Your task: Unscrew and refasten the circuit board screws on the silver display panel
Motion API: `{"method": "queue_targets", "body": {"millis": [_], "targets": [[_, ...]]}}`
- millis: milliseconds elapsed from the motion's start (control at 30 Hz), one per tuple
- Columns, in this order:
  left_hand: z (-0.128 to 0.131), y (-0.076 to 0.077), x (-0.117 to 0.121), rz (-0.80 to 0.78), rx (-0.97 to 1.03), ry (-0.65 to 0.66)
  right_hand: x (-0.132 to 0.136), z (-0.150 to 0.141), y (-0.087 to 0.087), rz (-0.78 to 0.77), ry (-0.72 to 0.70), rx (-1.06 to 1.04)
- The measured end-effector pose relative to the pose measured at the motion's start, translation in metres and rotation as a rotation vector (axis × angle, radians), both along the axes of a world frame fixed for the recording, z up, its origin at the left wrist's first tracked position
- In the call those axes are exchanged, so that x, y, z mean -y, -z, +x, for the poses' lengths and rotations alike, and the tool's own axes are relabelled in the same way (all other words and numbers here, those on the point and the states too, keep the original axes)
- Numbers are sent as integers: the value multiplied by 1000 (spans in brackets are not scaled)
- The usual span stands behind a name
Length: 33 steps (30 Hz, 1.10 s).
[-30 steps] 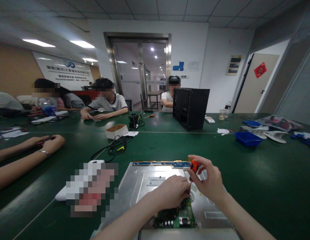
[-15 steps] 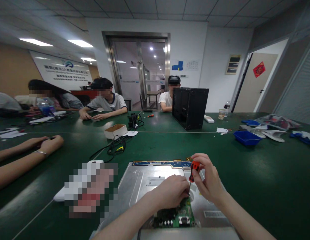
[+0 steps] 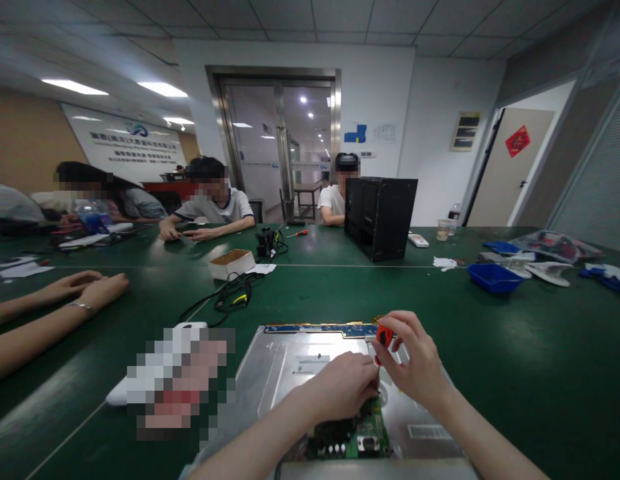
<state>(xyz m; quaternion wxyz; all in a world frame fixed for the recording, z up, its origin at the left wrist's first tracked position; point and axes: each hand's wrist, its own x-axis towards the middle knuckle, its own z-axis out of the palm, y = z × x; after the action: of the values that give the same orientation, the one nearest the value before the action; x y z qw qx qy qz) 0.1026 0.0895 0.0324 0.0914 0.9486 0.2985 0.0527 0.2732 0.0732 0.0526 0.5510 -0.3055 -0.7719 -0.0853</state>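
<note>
A silver metal panel (image 3: 280,367) lies on the green table in front of me, with a green circuit board (image 3: 363,433) on its near part and a blue strip (image 3: 320,329) along its far edge. My right hand (image 3: 415,363) pinches the orange handle of a small screwdriver (image 3: 383,337), held upright with its shaft pointing down at the board. Resting closed on the panel beside the shaft, my left hand (image 3: 343,387) has its fingertips at the screwdriver's tip; what they hold, if anything, is hidden.
A black computer case (image 3: 383,213), a cardboard box (image 3: 233,262), black cables (image 3: 235,293) and a blue tray (image 3: 493,277) sit further out. Another person's forearms (image 3: 50,300) rest at the left. Other people sit along the far side.
My right hand has shifted slightly on the screwdriver handle, which leans a little more to the left. My left hand stays in place.
</note>
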Motion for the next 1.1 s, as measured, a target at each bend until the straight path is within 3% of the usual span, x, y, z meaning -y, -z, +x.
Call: {"method": "queue_targets", "body": {"millis": [1100], "targets": [[1,-2,2,7,-30,-2,0,2,4,-71,-40,8]]}}
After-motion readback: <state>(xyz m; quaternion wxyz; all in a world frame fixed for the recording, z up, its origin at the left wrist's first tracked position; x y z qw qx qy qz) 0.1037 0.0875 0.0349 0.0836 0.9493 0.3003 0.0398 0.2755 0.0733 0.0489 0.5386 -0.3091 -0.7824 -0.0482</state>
